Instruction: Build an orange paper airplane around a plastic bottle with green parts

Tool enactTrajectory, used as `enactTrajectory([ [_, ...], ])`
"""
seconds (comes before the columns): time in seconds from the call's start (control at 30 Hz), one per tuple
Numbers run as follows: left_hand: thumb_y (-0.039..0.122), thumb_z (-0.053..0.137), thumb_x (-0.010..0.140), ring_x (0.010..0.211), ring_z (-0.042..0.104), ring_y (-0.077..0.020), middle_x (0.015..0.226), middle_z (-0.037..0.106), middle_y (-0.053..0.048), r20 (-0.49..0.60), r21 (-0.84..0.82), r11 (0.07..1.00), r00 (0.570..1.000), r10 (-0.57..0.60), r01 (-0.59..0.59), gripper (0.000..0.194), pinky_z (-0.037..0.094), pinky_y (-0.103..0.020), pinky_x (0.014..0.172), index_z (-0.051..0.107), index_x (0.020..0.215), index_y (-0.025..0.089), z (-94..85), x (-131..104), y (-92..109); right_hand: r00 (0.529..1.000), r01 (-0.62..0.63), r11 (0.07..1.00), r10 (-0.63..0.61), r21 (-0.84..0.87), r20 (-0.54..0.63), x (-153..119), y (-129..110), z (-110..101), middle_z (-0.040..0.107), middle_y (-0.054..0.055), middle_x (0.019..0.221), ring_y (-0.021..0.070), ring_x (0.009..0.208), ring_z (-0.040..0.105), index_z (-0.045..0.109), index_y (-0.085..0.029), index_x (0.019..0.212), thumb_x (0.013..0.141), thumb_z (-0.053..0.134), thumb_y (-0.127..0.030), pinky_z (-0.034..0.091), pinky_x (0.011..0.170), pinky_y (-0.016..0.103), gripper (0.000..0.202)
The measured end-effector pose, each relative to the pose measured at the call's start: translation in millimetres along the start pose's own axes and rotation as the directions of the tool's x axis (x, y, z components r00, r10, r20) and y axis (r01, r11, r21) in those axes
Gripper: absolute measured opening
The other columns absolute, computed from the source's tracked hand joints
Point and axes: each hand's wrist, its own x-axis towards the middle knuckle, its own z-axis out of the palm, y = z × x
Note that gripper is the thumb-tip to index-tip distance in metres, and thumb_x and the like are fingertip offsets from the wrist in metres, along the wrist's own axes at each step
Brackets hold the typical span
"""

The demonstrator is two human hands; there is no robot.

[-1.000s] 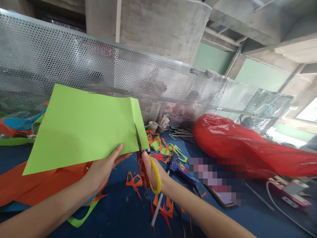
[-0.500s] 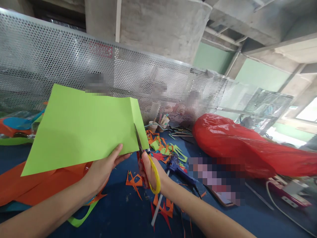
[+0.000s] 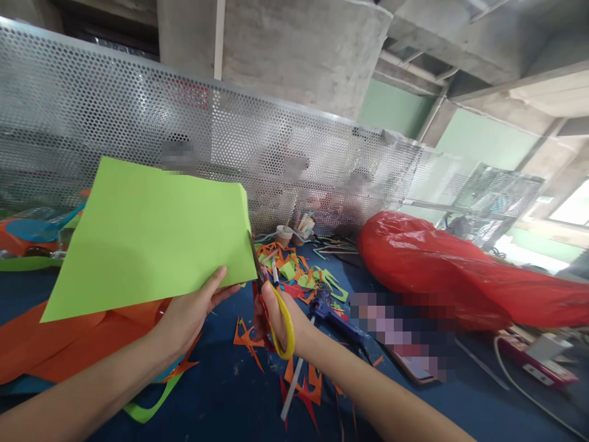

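My left hand (image 3: 202, 310) pinches the lower edge of a large light-green sheet of paper (image 3: 156, 236), thumb on the near face and fingers behind. The sheet is raised over the table at a tilt. Scissors (image 3: 283, 328) with yellow and red handles are in my right hand (image 3: 278, 313), its fingers wrapped through the loops. Their dark blades lie along the sheet's right edge. A narrow strip at that edge is bent back and mostly out of sight behind the sheet.
Paper scraps (image 3: 294, 270) litter the blue table (image 3: 216, 393). A blue glue gun (image 3: 338, 319) lies right of my right hand, beside a phone (image 3: 416, 362). A red plastic bag (image 3: 442, 264) sits farther right. Orange sheets (image 3: 87, 344) lie under my left arm. A perforated metal screen (image 3: 257, 135) stands behind.
The strip on the sheet's right edge, broad and flat before, has folded back behind the sheet. The scissors and my right hand have shifted slightly left.
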Motion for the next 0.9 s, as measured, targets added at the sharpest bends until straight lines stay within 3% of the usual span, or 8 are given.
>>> enactTrajectory([
  [0.13, 0.016, 0.066, 0.079, 0.089, 0.069, -0.0156, 0.11, 0.07, 0.0, 0.061, -0.029, 0.999, 0.998, -0.022, 0.024, 0.026, 0.056, -0.026, 0.082, 0.066, 0.104, 0.023, -1.4, 1, 0, 0.998, 0.04, 0.993, -0.044, 0.111, 0.037, 2, 3, 2, 0.062, 0.005, 0.064, 0.0177, 0.062, 0.063, 0.053, -0.019, 0.068, 0.085, 0.021, -0.071, 0.051, 0.058, 0.027, 0.063],
  [0.23, 0.015, 0.068, 0.078, 0.09, 0.068, -0.016, 0.11, 0.07, 0.001, 0.05, -0.02, 0.999, 0.998, -0.027, 0.028, 0.028, 0.056, -0.028, 0.083, 0.066, 0.104, 0.024, -0.8, 0, -1, 0.998, 0.034, 0.985, -0.041, 0.171, 0.038, 5, 6, 0, 0.063, 0.005, 0.067, 0.0186, 0.066, 0.064, 0.054, -0.019, 0.071, 0.084, 0.023, -0.072, 0.053, 0.064, 0.029, 0.063],
  [0.4, 0.021, 0.069, 0.077, 0.093, 0.067, -0.0177, 0.111, 0.07, -0.002, 0.06, 0.018, 0.997, 0.995, -0.074, 0.073, 0.026, 0.055, -0.03, 0.087, 0.067, 0.103, 0.022, 1.3, -4, -5, 0.994, 0.103, 0.99, -0.105, 0.098, 0.013, 5, 3, -6, 0.062, 0.006, 0.068, 0.0182, 0.066, 0.062, 0.055, -0.019, 0.069, 0.087, 0.022, -0.069, 0.052, 0.069, 0.03, 0.063],
  [0.67, 0.02, 0.069, 0.076, 0.103, 0.064, -0.0212, 0.123, 0.064, -0.003, 0.133, 0.022, 1.0, 0.991, -0.021, 0.018, 0.041, 0.056, -0.03, 0.083, 0.06, 0.116, 0.025, 1.0, -9, -7, 0.994, 0.107, 0.991, -0.106, 0.075, -0.015, 8, 6, -11, 0.061, 0.006, 0.066, 0.0178, 0.064, 0.06, 0.059, -0.018, 0.069, 0.088, 0.024, -0.067, 0.051, 0.068, 0.03, 0.064],
  [0.9, 0.022, 0.069, 0.077, 0.111, 0.06, -0.0223, 0.123, 0.064, -0.004, 0.131, 0.044, 0.999, 0.991, -0.03, 0.025, 0.036, 0.054, -0.031, 0.087, 0.063, 0.112, 0.022, 1.7, -11, -8, 0.996, 0.086, 0.995, -0.085, 0.055, -0.019, 7, 4, -11, 0.058, 0.004, 0.059, 0.0161, 0.058, 0.058, 0.055, -0.02, 0.059, 0.087, 0.02, -0.069, 0.05, 0.063, 0.028, 0.067],
])
